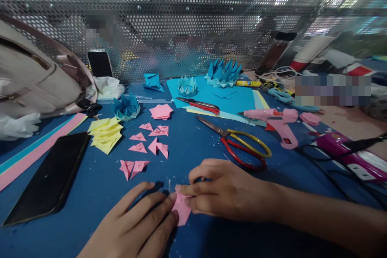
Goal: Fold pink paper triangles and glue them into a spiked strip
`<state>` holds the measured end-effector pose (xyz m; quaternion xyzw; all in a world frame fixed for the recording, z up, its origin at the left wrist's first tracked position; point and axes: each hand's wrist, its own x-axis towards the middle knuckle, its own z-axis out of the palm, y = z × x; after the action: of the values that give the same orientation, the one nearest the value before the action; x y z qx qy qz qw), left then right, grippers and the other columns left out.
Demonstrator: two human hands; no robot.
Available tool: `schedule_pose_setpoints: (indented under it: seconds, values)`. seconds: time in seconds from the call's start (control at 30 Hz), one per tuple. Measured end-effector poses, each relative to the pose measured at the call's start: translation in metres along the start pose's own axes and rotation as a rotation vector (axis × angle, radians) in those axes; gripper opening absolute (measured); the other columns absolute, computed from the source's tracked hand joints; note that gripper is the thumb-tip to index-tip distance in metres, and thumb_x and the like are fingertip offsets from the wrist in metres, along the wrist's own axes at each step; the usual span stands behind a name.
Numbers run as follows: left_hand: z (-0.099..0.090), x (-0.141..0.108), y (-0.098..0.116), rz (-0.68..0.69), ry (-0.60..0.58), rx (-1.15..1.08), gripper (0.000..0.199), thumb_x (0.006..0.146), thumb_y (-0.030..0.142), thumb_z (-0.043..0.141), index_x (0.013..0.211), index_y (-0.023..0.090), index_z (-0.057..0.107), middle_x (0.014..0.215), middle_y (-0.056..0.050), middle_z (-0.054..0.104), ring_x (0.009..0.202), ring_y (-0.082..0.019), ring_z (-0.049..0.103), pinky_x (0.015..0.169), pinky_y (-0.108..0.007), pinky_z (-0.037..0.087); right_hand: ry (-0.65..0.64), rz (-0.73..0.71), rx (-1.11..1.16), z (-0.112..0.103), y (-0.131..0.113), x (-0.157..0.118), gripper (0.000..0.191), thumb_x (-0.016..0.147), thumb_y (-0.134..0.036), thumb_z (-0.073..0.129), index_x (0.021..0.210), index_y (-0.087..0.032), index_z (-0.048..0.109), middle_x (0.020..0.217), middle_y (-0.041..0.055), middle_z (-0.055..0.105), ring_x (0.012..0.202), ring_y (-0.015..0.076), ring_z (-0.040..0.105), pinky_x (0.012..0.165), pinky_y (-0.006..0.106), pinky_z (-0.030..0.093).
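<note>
Left hand (140, 219) lies half open, its fingertips on the left edge of the pink paper (182, 213). Right hand (219, 191) bends its fingers over the upper right of the same piece; I cannot tell whether it pinches or only presses. Just beyond the right hand, the scissors (225, 133) stand nearest in the way, their red and yellow handles toward it and their blades angled up and left. The pink glue gun (273, 117) lies farther right, near the purple power strip (353, 157) and its black cables. Beyond the left hand are small folded pink pieces (138, 148), a pink stack (161, 111) and fanned yellow papers (105, 134), with a dark phone (53, 177) to their left. Farther back, a red cutter (201, 105) lies across the front edge of the blue sheets (232, 100), and 3 blue folded rings (223, 74) sit around that side of the table (99, 205).

The pink paper is on the table at the near middle, between both hands. Its visible long axis runs away from the person, with a narrower end toward the camera wearer. It looks flat and light pink, with a crease near the top; fingers hide its upper part.
</note>
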<state>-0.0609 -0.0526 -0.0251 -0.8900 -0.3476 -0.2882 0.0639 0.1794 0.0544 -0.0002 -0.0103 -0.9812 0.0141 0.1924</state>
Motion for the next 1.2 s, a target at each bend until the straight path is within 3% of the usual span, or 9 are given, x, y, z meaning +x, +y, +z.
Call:
schedule_pose_setpoints:
  seconds: [0.33, 0.5, 0.67, 0.8, 0.87, 1.07, 1.2]
  values:
    - [-0.004, 0.006, 0.001, 0.009, 0.010, 0.007, 0.022, 0.098, 0.020, 0.053, 0.097, 0.017, 0.074, 0.101, 0.001, 0.078, 0.092, -0.015, 0.069, 0.114, -0.032, 0.035, 0.020, -0.028, -0.055, 0.001, -0.001, -0.002, 0.016, 0.099, -0.021, 0.054, 0.098, -0.022, 0.069, 0.120, -0.0046, 0.070, 0.105, 0.0124, 0.057, 0.082, 0.029, 0.046]
    - [-0.005, 0.008, -0.002, 0.059, 0.001, 0.015, 0.023, 0.097, 0.018, 0.051, 0.100, 0.015, 0.074, 0.101, -0.001, 0.078, 0.091, -0.018, 0.068, 0.106, -0.036, 0.042, -0.014, -0.072, -0.093, 0.002, 0.000, -0.002, 0.018, 0.100, -0.021, 0.052, 0.096, -0.024, 0.069, 0.124, -0.0048, 0.067, 0.111, 0.0110, 0.054, 0.085, 0.028, 0.046]
    - [-0.010, 0.011, -0.001, 0.041, -0.030, -0.005, 0.023, 0.096, 0.016, 0.050, 0.102, 0.014, 0.073, 0.103, -0.002, 0.077, 0.092, -0.020, 0.067, 0.102, -0.039, 0.043, 0.030, -0.141, -0.102, -0.001, -0.003, 0.001, 0.019, 0.098, -0.017, 0.053, 0.089, -0.021, 0.070, 0.119, -0.0022, 0.070, 0.107, 0.0121, 0.055, 0.084, 0.028, 0.046]
    - [-0.012, 0.015, 0.001, 0.083, -0.021, 0.019, 0.026, 0.096, 0.018, 0.048, 0.107, 0.014, 0.071, 0.093, -0.004, 0.075, 0.089, -0.020, 0.067, 0.095, -0.040, 0.047, -0.009, -0.047, -0.030, 0.002, -0.003, 0.003, 0.018, 0.099, -0.022, 0.054, 0.094, -0.021, 0.070, 0.113, -0.0028, 0.072, 0.099, 0.0127, 0.058, 0.079, 0.029, 0.044]
    - [-0.012, 0.017, 0.002, 0.066, -0.109, 0.039, 0.026, 0.095, 0.019, 0.050, 0.113, 0.014, 0.068, 0.096, -0.005, 0.074, 0.092, -0.021, 0.066, 0.095, -0.041, 0.048, -0.022, 0.023, 0.055, 0.003, -0.001, 0.003, 0.018, 0.099, -0.028, 0.054, 0.097, -0.023, 0.071, 0.109, -0.0015, 0.073, 0.095, 0.0135, 0.058, 0.079, 0.029, 0.044]
    - [-0.012, 0.017, 0.003, 0.089, -0.135, 0.035, 0.027, 0.091, 0.020, 0.055, 0.114, 0.015, 0.067, 0.097, -0.006, 0.071, 0.096, -0.023, 0.063, 0.098, -0.045, 0.044, 0.033, 0.103, 0.236, 0.005, 0.001, 0.006, 0.019, 0.098, -0.025, 0.055, 0.097, -0.017, 0.071, 0.098, 0.0024, 0.075, 0.090, 0.0130, 0.059, 0.085, 0.029, 0.046]
    - [-0.012, 0.017, 0.004, 0.093, -0.145, 0.024, 0.031, 0.090, 0.013, 0.051, 0.117, 0.015, 0.065, 0.103, -0.008, 0.067, 0.099, -0.024, 0.060, 0.098, -0.045, 0.042, 0.035, 0.107, 0.225, 0.006, -0.002, 0.011, 0.024, 0.100, -0.026, 0.052, 0.113, -0.013, 0.066, 0.110, 0.0078, 0.072, 0.097, 0.0152, 0.059, 0.090, 0.032, 0.046]
